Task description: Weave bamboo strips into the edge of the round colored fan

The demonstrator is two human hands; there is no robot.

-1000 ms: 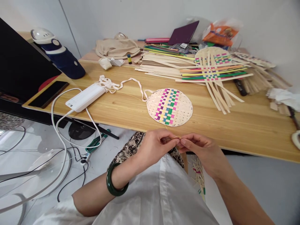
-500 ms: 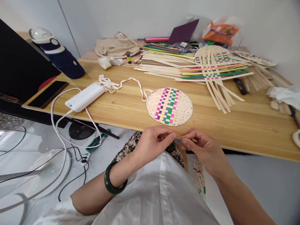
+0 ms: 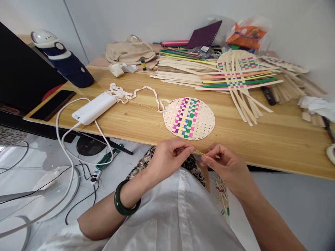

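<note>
A thin yellow thread (image 3: 200, 152) runs taut across the short gap between my two hands. My left hand (image 3: 172, 155) pinches one end between thumb and forefinger. Thumb and fingertips of my right hand (image 3: 224, 161) are closed on the other end; whether a needle is there is too small to tell. Just beyond the hands, an oval woven mat (image 3: 188, 119) with pink, purple, yellow, blue and green bands lies flat on the wooden table (image 3: 261, 146). White ribbon (image 3: 150, 91) trails from its upper left edge.
A white power adapter (image 3: 94, 108) with cables and a dark phone (image 3: 51, 105) lie at left, near a blue bottle (image 3: 66, 62). A thread spool (image 3: 143, 65) stands behind. Loose weaving strips (image 3: 180, 71) and a half-woven piece (image 3: 237, 80) spread across the back right.
My hands have drawn slightly apart, the left one shifting a little to the left, so more thread shows between them. The mat stays where it was.
</note>
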